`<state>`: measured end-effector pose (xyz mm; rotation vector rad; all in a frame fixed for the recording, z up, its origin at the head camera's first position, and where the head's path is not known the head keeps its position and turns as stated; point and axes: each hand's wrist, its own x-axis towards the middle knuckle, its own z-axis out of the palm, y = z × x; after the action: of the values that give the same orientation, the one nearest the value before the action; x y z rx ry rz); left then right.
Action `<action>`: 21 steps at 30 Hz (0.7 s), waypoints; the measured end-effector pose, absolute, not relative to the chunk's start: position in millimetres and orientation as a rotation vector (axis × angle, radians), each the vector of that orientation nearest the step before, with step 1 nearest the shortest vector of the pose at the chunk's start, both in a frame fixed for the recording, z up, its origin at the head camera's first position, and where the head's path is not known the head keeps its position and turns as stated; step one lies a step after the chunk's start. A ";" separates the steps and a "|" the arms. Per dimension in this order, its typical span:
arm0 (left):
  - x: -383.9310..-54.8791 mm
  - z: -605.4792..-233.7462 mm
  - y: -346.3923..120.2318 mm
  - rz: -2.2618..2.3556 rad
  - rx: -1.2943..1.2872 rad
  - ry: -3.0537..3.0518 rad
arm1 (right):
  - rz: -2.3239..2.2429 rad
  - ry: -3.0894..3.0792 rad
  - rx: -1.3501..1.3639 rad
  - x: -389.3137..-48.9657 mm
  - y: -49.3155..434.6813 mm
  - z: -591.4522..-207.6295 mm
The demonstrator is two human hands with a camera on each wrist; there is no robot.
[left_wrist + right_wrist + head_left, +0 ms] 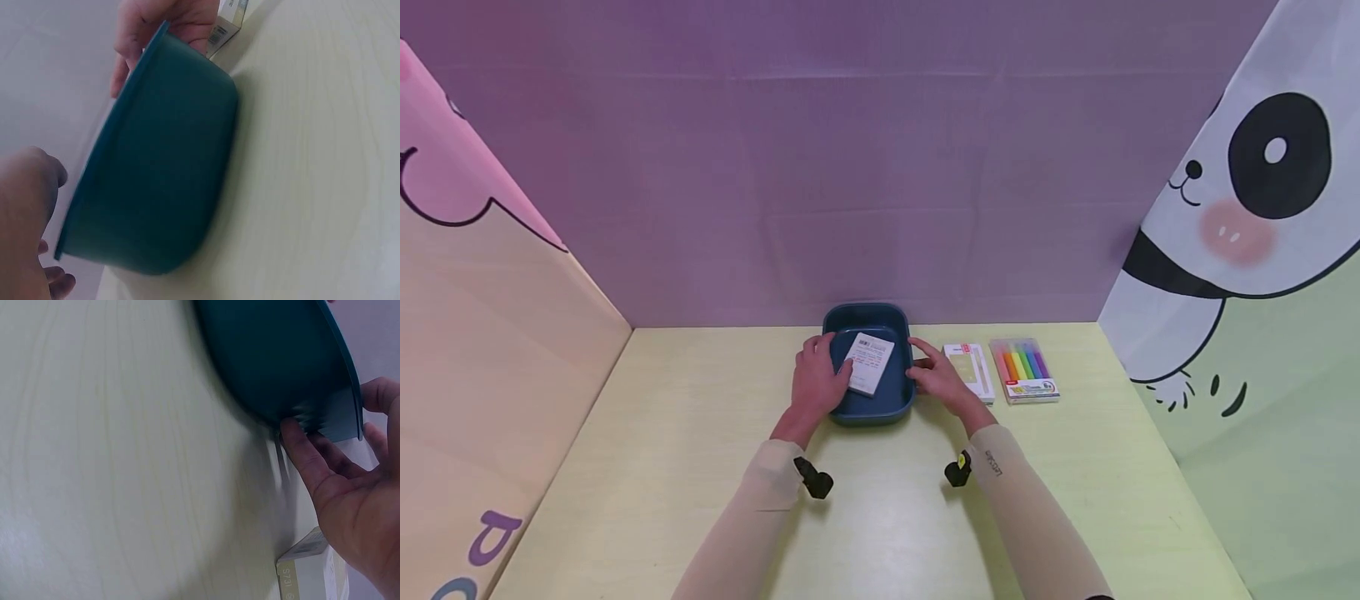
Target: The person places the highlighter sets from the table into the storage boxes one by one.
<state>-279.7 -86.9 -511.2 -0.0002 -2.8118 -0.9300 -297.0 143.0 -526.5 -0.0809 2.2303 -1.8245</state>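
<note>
Tub [880, 407] sits on table [685, 417], printed white box [871, 367] lying inside. We judge tub light, stiff, smooth enough to slip; best taken by opposite rim edges. Our left hand [820, 379] straddles left edge; we cannot tell if it grips. Our right hand [942, 382], fingers spread, touches right edge and outer wall.
</note>
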 end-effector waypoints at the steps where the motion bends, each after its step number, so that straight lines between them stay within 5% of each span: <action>1: -279.6 -512.7 -88.2 -0.950 0.010 -2.813 | -1.826 2.229 -0.081 -297.2 143.2 -526.8; 21: -282.6 -531.2 -106.8 -1.601 0.078 -2.658 | -1.846 2.211 -0.064 -296.9 142.8 -529.5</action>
<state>-282.6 -106.8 -531.2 0.0780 -2.6584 -1.6012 -296.9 142.8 -529.5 -0.0645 2.2106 -1.8463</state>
